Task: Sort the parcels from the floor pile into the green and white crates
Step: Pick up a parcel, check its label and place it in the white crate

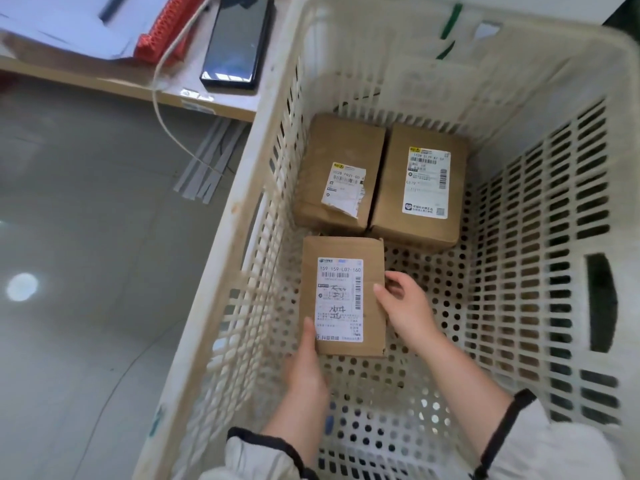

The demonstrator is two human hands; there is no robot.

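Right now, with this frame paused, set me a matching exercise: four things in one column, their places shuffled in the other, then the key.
Things:
1. torn-label parcel
2. handwritten-label parcel
3. phone
4. intact-label parcel

Places:
A. on the desk beside the white crate
B. held by the left hand and right hand
C. crate's far end, left side
D. crate's far end, right side

Pairs: 1-C, 2-B, 3-A, 4-D
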